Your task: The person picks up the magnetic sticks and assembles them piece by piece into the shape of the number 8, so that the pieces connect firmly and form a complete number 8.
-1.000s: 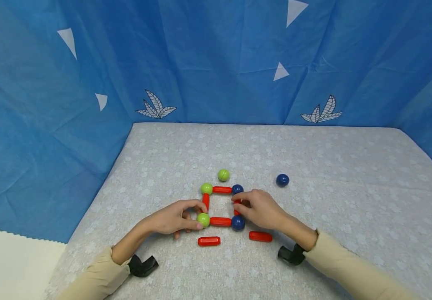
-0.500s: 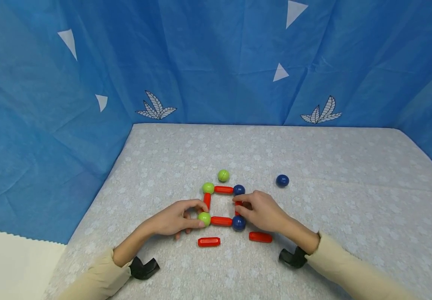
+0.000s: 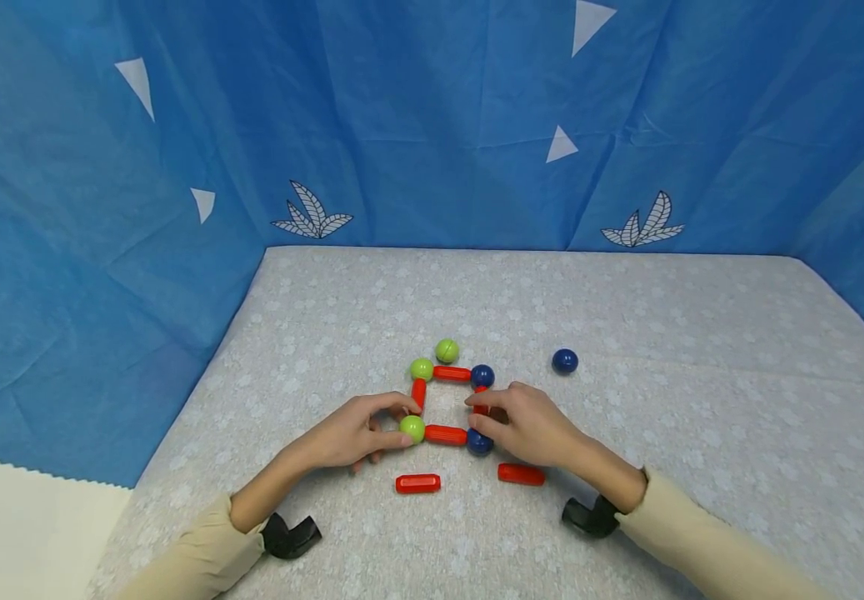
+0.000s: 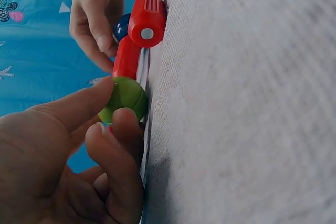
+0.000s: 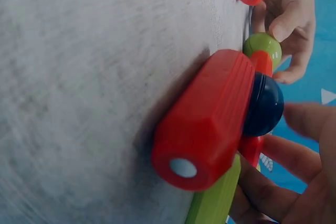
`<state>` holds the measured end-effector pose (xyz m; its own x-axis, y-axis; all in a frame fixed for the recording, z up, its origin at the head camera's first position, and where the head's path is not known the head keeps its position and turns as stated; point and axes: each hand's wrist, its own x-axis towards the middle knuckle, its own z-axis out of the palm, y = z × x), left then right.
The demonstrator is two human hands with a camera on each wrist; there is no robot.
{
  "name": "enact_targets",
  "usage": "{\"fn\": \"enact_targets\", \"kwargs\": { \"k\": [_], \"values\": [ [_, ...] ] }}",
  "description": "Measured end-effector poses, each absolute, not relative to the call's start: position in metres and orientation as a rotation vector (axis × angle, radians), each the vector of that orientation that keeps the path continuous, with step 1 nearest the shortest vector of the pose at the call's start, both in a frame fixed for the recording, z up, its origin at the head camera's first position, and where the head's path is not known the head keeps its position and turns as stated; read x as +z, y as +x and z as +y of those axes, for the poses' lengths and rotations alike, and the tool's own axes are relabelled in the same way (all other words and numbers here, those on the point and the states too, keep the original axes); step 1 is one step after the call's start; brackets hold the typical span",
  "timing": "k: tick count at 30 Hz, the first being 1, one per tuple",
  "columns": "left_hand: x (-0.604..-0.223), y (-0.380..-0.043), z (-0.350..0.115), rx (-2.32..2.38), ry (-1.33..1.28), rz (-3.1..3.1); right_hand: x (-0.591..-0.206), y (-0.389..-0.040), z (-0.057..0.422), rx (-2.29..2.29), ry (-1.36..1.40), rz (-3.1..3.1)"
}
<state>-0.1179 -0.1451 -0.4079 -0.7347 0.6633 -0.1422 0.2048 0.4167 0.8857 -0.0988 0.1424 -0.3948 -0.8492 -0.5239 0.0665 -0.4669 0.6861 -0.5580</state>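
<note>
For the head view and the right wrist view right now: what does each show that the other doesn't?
Only head: the loose blue ball and both tan sleeves.
Only right wrist: a partly hidden green rod and the pale end disc of the right loose red rod.
Both: that red rod, the left loose red rod, the left hand pinching the green corner ball, and the right hand.

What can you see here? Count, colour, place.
Red rods: six, red, four in a square, two nearer
Green balls: three, green, two left corners, one beyond
Blue balls: three, blue, two right corners, one farther right
Green piece: one, green, partly hidden, right wrist view
Tablecloth: one, grey, underneath
Curtain: one, blue, behind
Cream surface: one, cream, lower left
Wrist devices: two, black, foreground
Sleeves: two, beige, bottom
Left hand: one, at nearest green ball
Right hand: one, over right rod
</note>
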Motion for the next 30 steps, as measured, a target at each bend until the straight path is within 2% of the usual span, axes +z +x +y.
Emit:
{"fn": "enact_targets", "kwargs": {
  "k": [6, 19, 30],
  "values": [
    [-0.409, -0.118, -0.147, 1.285, 0.756, 2.188, -0.392, -0.092, 0.140, -0.806, -0.933, 2.823],
    [-0.406, -0.103, -0.160, 1.283, 0.762, 2.167, -0.394, -0.086, 0.138, -0.799, -0.828, 2.903],
    [-0.403, -0.091, -0.145, 1.199, 0.813, 2.109, -0.397, -0.085, 0.137, -0.793, -0.832, 2.913]
  ]
}}
